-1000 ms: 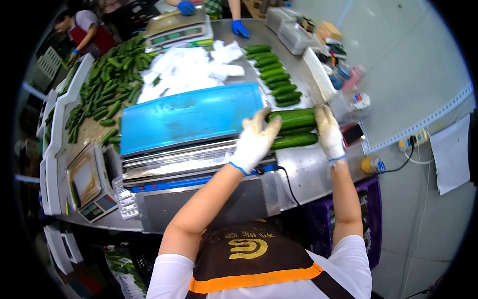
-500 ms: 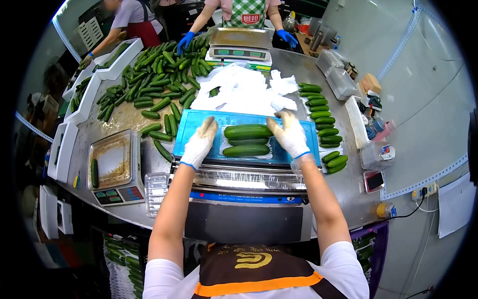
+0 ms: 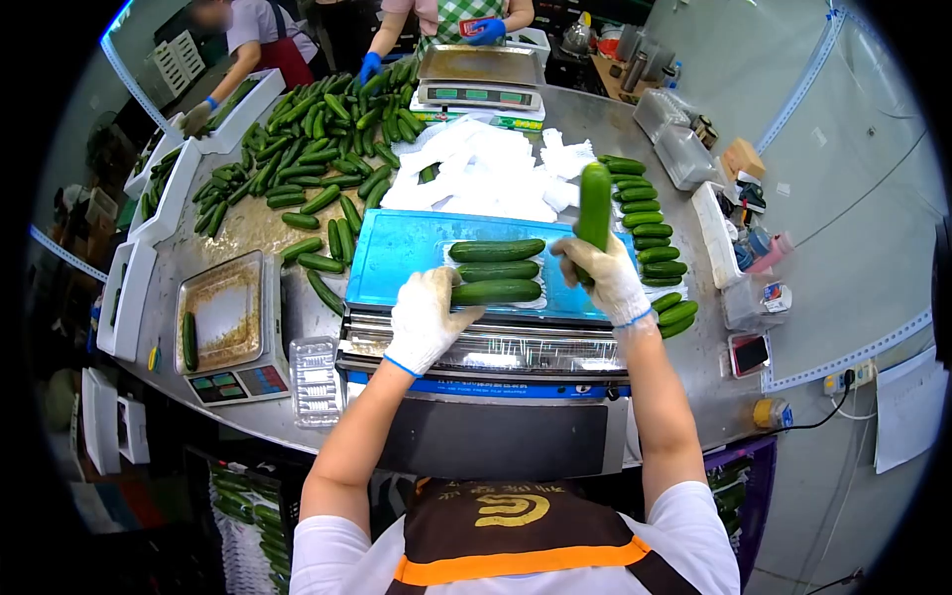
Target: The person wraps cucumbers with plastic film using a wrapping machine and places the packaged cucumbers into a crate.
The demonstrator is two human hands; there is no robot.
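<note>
My right hand [image 3: 607, 273], in a white glove, grips a cucumber [image 3: 595, 203] and holds it upright above the right side of the blue board [image 3: 382, 260]. Three cucumbers [image 3: 498, 270] lie side by side on a white-lined tray on that board. My left hand [image 3: 433, 319], also gloved, is by the left end of the front cucumber, with the thumb spread from the fingers; whether it touches the cucumber I cannot tell. Below the board is the metal front of a film wrapper [image 3: 496, 347].
A cucumber pile [image 3: 307, 149] spreads at the back left. White netting sleeves [image 3: 486, 174] lie behind the board; packed cucumbers [image 3: 650, 229] line its right. Scales stand at left [image 3: 223, 312] and back [image 3: 481, 69]. A co-worker's blue-gloved hand [image 3: 486, 32] holds something red.
My right hand has lifted a cucumber off the tray and turned it upright. My left hand has moved down and right, beside the front cucumber. The co-worker's hands have shifted.
</note>
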